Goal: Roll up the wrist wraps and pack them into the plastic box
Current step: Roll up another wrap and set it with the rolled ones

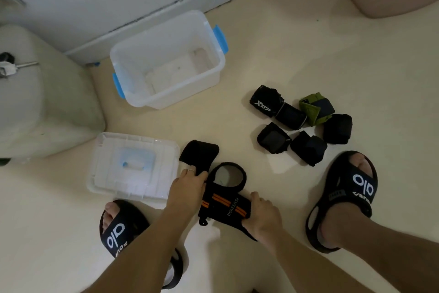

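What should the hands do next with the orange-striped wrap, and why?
Probably start rolling the orange-striped wrist wrap from the end under the right hand toward the left hand. It lies unrolled on the floor with both hands on it, while six rolled wraps wait nearby and the plastic box holds none.

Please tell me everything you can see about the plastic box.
The box is translucent white plastic, rectangular, with a blue latch on each short side. It stands upright and open on the pale floor beside the wall, and nothing is seen inside. Its lid lies apart, nearer the person. Neither hand touches it.
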### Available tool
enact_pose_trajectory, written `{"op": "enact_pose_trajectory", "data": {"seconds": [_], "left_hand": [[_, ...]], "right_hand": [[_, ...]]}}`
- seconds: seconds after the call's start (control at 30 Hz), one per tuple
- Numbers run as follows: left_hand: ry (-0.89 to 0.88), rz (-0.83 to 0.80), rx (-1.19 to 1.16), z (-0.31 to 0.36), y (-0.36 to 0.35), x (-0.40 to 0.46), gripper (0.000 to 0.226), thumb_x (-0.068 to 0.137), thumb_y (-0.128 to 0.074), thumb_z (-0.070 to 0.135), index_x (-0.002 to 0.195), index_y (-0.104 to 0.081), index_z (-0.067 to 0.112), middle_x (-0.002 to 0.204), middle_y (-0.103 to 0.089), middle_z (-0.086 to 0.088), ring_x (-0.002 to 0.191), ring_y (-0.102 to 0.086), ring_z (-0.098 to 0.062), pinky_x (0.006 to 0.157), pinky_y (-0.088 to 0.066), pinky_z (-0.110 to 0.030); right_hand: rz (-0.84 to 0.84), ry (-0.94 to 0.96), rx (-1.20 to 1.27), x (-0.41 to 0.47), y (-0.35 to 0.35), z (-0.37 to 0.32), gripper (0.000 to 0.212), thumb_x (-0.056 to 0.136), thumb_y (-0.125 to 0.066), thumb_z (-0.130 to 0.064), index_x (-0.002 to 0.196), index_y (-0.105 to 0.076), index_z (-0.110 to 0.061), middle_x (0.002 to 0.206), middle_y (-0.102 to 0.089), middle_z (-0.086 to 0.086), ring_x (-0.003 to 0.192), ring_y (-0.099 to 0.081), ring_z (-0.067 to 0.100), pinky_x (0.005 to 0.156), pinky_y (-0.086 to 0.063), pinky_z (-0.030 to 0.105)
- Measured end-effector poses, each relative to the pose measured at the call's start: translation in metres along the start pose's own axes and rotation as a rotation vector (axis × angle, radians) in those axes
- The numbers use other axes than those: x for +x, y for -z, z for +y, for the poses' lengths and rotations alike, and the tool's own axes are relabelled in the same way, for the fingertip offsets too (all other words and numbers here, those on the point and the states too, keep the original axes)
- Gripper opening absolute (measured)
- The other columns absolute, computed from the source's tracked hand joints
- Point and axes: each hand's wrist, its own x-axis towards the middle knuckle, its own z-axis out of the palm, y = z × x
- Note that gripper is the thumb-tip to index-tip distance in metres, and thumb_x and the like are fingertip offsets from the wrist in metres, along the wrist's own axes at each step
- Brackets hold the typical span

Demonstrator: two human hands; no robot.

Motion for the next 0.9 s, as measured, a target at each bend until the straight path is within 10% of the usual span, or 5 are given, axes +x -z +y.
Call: {"op": "enact_pose_trajectory", "data": {"seconds": [0.33,0.53,0.73,0.9], "left_hand": [[-0.087,0.184,0.083,0.0,0.038,-0.001,0.02,0.075,-0.085,0.014,0.087,-0.068,0.014,0.107,-0.06,-0.019,0.087,-0.057,-0.036,0.065,-0.049,-0.04],[-0.041,0.253,-0.112,0.012,0.114,-0.024,0.023,0.106,-0.048,0.023,0.105,-0.065,0.008,0.112,-0.056,-0.007,0.108,-0.05,-0.03,0.09,-0.043,-0.038],[0.094,0.28,-0.547,0.028,0.21,-0.069,0.029,0.108,-0.042,0.023,0.081,-0.05,0.015,0.075,-0.056,-0.003,0.073,-0.055,-0.021,0.058,-0.036,-0.029],[0.113,0.366,-0.696,0.04,0.266,-0.116,0.027,0.107,-0.043,0.027,0.087,-0.054,0.014,0.081,-0.058,0.001,0.071,-0.052,-0.011,0.06,-0.037,-0.025]], "right_hand": [[-0.161,-0.002,0.314,-0.02,0.041,-0.018,0.025,0.085,-0.064,-0.024,0.11,-0.063,-0.017,0.101,-0.067,0.0,0.093,-0.067,0.018,0.08,-0.055,0.03],[-0.143,0.139,0.359,-0.065,0.114,-0.042,0.013,0.086,-0.063,-0.017,0.09,-0.071,-0.008,0.09,-0.065,0.007,0.083,-0.063,0.022,0.071,-0.051,0.028],[0.01,0.277,0.357,-0.136,0.187,-0.053,0.019,0.094,-0.061,-0.012,0.11,-0.07,-0.008,0.104,-0.067,0.011,0.105,-0.067,0.028,0.089,-0.054,0.035],[0.214,0.37,0.302,-0.185,0.225,-0.072,0.012,0.096,-0.058,-0.012,0.085,-0.055,-0.012,0.083,-0.058,0.004,0.077,-0.058,0.017,0.063,-0.043,0.026]]}}
